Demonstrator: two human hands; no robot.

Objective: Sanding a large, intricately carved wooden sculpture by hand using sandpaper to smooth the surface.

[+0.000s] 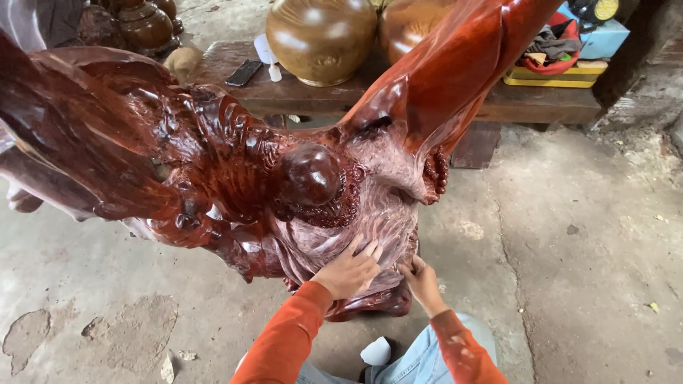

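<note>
Low on the red wooden carving (235,171), your left hand (347,270) lies open and flat, bracing it, while your right hand (421,282) presses curled fingers into a groove.

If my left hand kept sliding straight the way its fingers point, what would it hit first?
The left hand lies flat on the red carved wooden sculpture, fingers pointing up. It would probably first meet the bumpy carved band under the round knob, though depth is hard to judge.

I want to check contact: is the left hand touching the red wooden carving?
Touching. The head view shows the left hand lying flat, fingers spread, on the lower part of the red wooden carving.
</note>
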